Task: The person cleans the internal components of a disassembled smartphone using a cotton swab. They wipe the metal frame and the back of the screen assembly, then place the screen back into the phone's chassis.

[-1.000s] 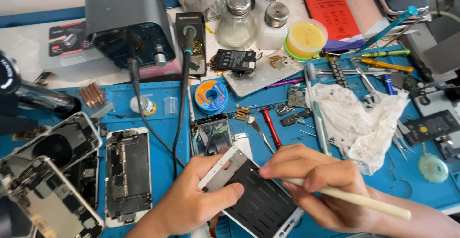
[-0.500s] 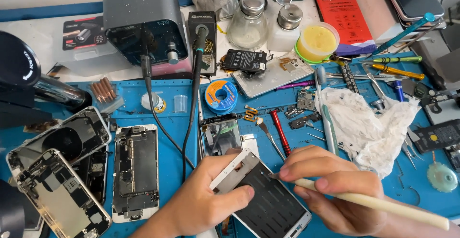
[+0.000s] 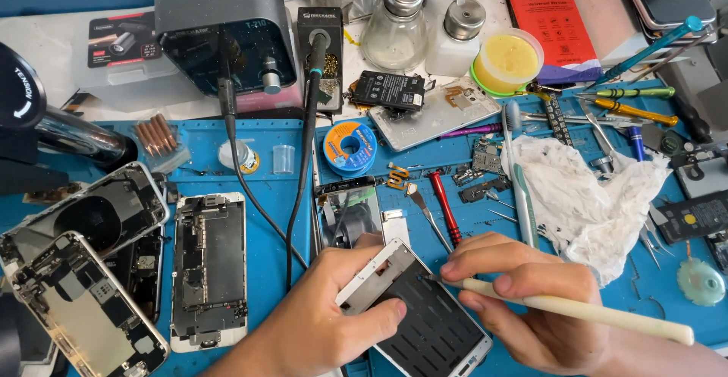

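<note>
Nearby, toothbrush; crumpled tissue; screwdriver.

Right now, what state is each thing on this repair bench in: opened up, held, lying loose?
Left hand: pressing down the phone frame.
Right hand: gripping a cream-handled tool.
Phone frame: opened, dark inner plate exposed, held flat.
Cream-handled tool: tip touching the frame's upper edge.
Open phone: back off, internals bare.
Solder spool: lying flat.
Red screwdriver: lying loose.
White tissue: crumpled.
Yellow paste tub: lid off.
</note>
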